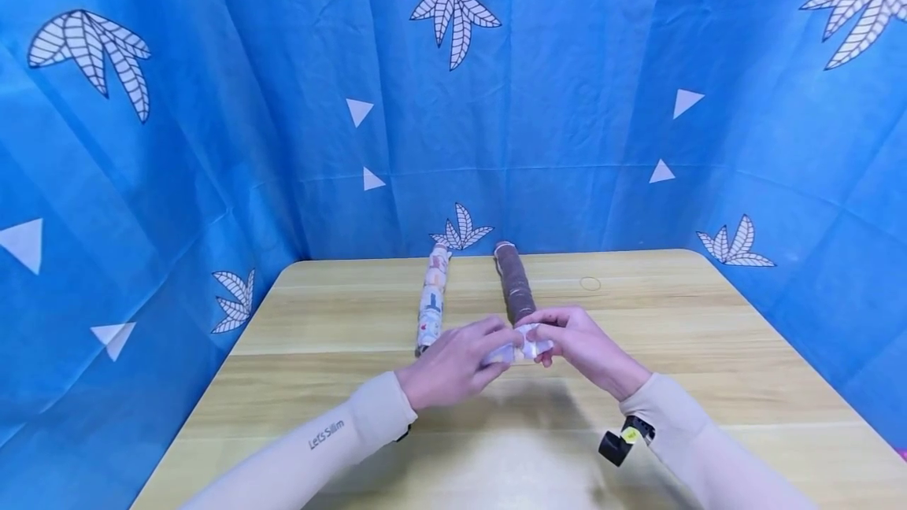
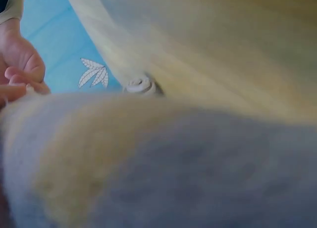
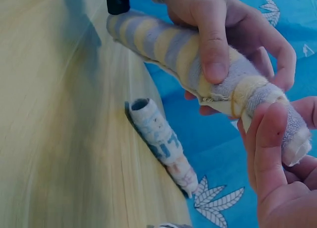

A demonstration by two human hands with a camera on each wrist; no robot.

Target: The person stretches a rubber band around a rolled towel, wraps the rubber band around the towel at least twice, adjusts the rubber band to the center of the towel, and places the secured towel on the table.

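Pale wood-grained tabletop [image 1: 680, 337] lies beneath both hands [image 1: 453, 364] [image 1: 588, 349], which grip a plush, striped cloth roll [image 3: 166, 42].

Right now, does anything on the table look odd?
A thin loop, perhaps a rubber band, lies right of the brown roll, oddly circling nothing; the held striped roll seems to wear one.

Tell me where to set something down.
Bare tabletop: from the patterned roll to the left edge; right of the brown roll, around the thin ring. Crowded: the middle, where left hand and right hand hold the striped roll.
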